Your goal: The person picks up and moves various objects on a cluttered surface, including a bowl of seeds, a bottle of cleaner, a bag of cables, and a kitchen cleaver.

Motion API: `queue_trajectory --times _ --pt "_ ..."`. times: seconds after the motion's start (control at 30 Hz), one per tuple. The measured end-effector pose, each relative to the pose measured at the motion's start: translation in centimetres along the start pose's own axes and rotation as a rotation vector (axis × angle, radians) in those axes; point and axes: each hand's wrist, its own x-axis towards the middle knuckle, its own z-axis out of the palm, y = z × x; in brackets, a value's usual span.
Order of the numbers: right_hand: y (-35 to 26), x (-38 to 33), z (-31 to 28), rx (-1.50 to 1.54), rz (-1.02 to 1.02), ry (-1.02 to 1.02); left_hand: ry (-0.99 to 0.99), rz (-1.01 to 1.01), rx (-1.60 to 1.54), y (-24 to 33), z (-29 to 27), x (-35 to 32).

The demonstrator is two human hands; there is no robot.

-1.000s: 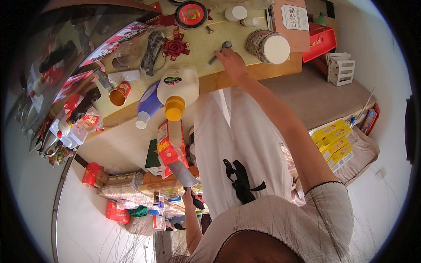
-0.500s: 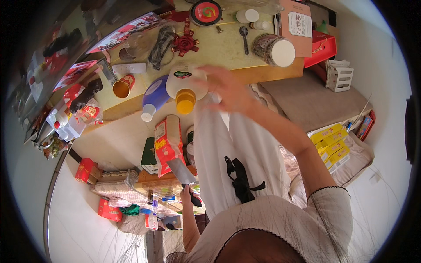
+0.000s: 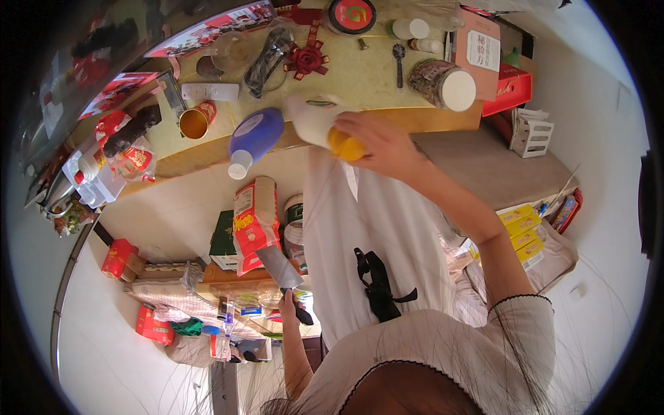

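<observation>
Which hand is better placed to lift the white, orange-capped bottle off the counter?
Right. The right hand is already closed around the white bottle near its orange cap at the counter edge. The left hand hangs low, gripping a cleaver.

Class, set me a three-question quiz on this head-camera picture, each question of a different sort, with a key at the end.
1. True or false: the left hand holds a cleaver by its dark handle, blade pointing away from the body.
2. Multiple choice: the right hand grips which thing at the counter edge?
A. the blue bottle with a white cap
B. the white bottle with an orange cap
C. the round jar with a white lid
3. Fill in: the open tin can stands to the ____ of the blue bottle in the picture.

Key: 1 true; 2 B; 3 left.
</observation>
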Motion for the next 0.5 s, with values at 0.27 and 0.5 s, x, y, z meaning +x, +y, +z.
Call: queue_trajectory --times 0.27,0.5 --pt "2.6 0.5 -4.4 -0.022 0.095 0.001 0.017 -0.053 0.017 -0.2 1.3 -0.3" --pt "4.0 1.1 -7.4 -0.17 0.065 -0.084 -0.035 -0.041 -0.038 -0.4 1.1 0.0"
